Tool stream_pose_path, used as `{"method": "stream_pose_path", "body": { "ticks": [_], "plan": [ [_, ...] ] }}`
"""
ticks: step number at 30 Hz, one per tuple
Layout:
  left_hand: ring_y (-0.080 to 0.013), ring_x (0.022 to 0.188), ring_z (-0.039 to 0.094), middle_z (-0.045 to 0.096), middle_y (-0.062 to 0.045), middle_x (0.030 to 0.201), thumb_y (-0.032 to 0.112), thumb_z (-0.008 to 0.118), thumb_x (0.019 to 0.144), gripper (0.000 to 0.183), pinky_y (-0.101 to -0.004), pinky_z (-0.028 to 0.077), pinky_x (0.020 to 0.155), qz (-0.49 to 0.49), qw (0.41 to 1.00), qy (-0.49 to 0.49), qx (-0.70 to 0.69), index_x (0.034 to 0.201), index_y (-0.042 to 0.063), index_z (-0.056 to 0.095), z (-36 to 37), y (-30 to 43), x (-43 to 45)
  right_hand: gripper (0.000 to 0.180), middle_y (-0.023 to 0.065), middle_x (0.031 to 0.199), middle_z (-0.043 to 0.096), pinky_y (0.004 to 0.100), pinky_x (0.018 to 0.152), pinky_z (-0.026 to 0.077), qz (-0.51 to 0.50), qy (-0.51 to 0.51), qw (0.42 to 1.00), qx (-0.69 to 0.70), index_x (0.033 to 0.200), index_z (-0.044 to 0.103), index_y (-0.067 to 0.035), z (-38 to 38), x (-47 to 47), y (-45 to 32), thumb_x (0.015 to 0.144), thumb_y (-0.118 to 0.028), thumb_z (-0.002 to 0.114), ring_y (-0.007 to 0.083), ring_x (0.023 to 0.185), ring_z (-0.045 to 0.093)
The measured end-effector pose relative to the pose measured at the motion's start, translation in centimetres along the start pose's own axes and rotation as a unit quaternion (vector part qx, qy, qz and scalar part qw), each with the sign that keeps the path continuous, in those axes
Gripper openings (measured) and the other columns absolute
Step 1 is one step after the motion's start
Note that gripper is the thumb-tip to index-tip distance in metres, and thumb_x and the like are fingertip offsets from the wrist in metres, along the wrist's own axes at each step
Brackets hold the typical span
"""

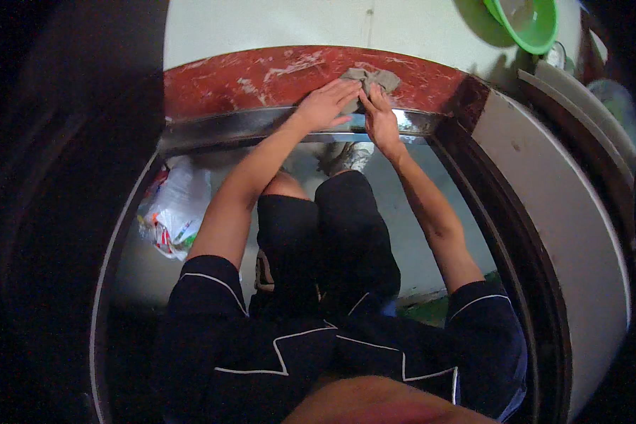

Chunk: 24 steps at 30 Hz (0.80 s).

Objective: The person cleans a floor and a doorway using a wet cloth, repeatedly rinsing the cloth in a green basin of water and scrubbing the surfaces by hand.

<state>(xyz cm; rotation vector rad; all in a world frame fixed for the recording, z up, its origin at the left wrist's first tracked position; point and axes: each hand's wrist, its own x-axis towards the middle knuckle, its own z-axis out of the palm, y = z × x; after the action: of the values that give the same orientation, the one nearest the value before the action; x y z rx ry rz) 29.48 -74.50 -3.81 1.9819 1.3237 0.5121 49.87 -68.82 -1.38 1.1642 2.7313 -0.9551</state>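
Note:
A crumpled grey-brown cloth [384, 79] lies on a red, white-veined marble-look strip [281, 79]. My left hand [326, 106] reaches the cloth from the left, its fingers extended over the edge and its thumb apart. From the right, my right hand [382, 121] presses its fingertips into the cloth, close beside the left fingers. Part of the cloth shows beneath both hands, above a shiny metal strip [416, 121] that borders the red surface. What lies directly under the fingers is hidden.
A clear plastic bag [177, 199] with colourful contents lies on the floor at left. Dark frame members [487, 196] run down the right side. A green basin [535, 26] is at the upper right, above stacked boards [577, 100]. My bent knees [344, 206] are below my arms.

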Motion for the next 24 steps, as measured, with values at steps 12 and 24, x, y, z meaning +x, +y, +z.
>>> {"method": "stream_pose_path", "body": {
  "ticks": [12,24],
  "plan": [
    [-0.0321,0.135,0.029,0.035,-0.020,0.142,0.030,0.061,0.083,0.067,-0.0425,0.025,0.110,-0.324,0.926,0.082,0.175,0.137,-0.001,0.035,-9.3,-6.7,-26.0,0.038,0.0085,0.143,0.038,0.0369,0.112,0.022,-0.246,-0.123,0.962,0.007,0.127,0.053,-0.015,16.8,16.2,-24.9,0.093,-0.022,0.038,0.0255,0.134,0.032],
    [-0.0414,0.134,0.026,0.029,-0.027,0.143,0.031,0.060,0.083,0.069,-0.0481,0.024,0.109,-0.263,0.935,0.155,0.181,0.132,-0.011,0.037,-5.0,-2.8,-12.2,0.035,0.0096,0.132,0.050,0.0398,0.110,0.026,-0.170,0.022,0.985,0.010,0.114,0.060,-0.003,8.4,11.0,-13.2,0.085,-0.017,0.047,0.0214,0.127,0.042]
  ]
}}
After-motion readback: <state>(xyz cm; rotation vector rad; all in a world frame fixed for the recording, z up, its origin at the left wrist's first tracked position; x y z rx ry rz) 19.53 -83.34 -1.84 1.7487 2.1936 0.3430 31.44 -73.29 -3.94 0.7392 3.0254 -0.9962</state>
